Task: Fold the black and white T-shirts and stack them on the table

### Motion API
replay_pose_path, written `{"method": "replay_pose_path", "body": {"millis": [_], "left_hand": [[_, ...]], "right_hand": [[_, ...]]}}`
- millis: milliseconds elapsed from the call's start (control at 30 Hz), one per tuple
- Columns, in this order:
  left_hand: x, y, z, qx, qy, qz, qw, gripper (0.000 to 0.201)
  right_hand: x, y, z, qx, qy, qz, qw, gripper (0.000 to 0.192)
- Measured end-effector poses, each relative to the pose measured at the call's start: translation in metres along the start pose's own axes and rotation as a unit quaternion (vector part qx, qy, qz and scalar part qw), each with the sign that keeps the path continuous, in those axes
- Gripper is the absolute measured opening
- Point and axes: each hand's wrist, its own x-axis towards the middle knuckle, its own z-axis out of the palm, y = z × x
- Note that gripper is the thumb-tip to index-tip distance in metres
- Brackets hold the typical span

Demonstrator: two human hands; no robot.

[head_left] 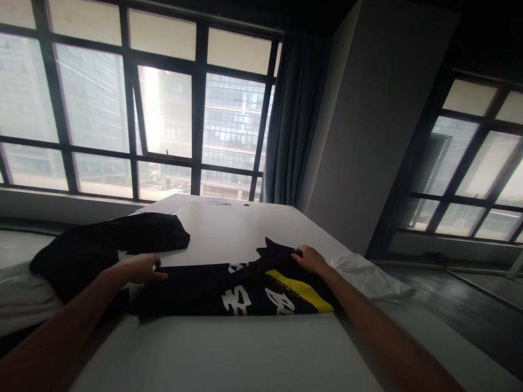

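The black printed garment (253,296) lying across the white table (229,354) seems mid-fold, its far edge pinched in the right hand (309,259), the left hand's (141,269) grip too dim to tell, and the next move calls for even handling

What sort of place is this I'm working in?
Probably an office or workroom, though I can't be sure: a broad white table with a printed black garment on it, large dark-framed windows facing another building, and a long curtain.
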Motion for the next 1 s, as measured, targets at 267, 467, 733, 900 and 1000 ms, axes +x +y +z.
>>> {"method": "replay_pose_path", "body": {"millis": [267, 467, 733, 900, 1000], "left_hand": [[0.018, 0.001, 0.013, -0.097, 0.067, 0.033, 0.992, 0.043], [0.018, 0.0, 0.01, -0.139, 0.094, 0.044, 0.985, 0.036], [0.016, 0.004, 0.012, -0.118, 0.071, 0.015, 0.99, 0.035], [0.017, 0.002, 0.015, -0.123, 0.068, 0.013, 0.99, 0.03], [0.018, 0.002, 0.017, -0.123, 0.082, 0.017, 0.989, 0.027]], "right_hand": [[0.099, -0.009, 0.037, 0.054, -0.073, 0.056, 0.994, 0.055], [0.106, -0.001, 0.037, 0.1, -0.011, 0.069, 0.993, 0.031], [0.016, 0.063, -0.026, 0.408, 0.072, -0.001, 0.91, 0.027], [-0.045, 0.095, -0.024, 0.371, -0.024, 0.077, 0.925, 0.016], [-0.048, 0.087, -0.017, 0.347, 0.006, 0.113, 0.931, 0.03]]}}
